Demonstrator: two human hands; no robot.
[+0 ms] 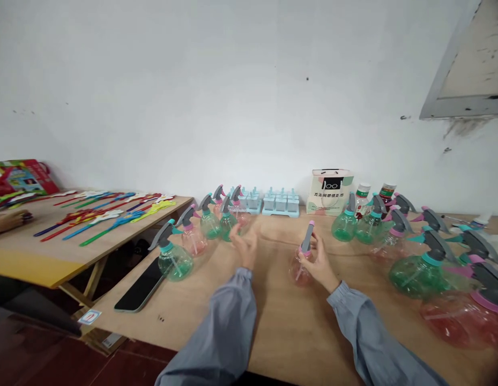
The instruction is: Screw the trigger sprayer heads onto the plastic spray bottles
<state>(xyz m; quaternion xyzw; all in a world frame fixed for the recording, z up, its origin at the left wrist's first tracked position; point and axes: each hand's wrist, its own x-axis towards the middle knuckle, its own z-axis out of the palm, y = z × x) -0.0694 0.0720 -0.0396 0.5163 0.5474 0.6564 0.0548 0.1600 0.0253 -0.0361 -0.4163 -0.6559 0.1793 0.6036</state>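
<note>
My right hand (319, 261) is closed around a pink see-through spray bottle (300, 267) with a grey trigger head, standing on the wooden table (281, 321) in front of me. My left hand (244, 244) hovers just left of it, fingers spread and empty, close to a row of green and pink spray bottles (210, 225). Both arms wear grey-blue sleeves.
Several more spray bottles (425, 262) crowd the right side. A black phone (140, 289) lies near the table's left edge beside a green bottle (174, 257). Light blue ice-pop moulds (280, 202), a small carton (329, 191) and drink bottles stand at the wall. A second table (51, 252) at left holds coloured sticks.
</note>
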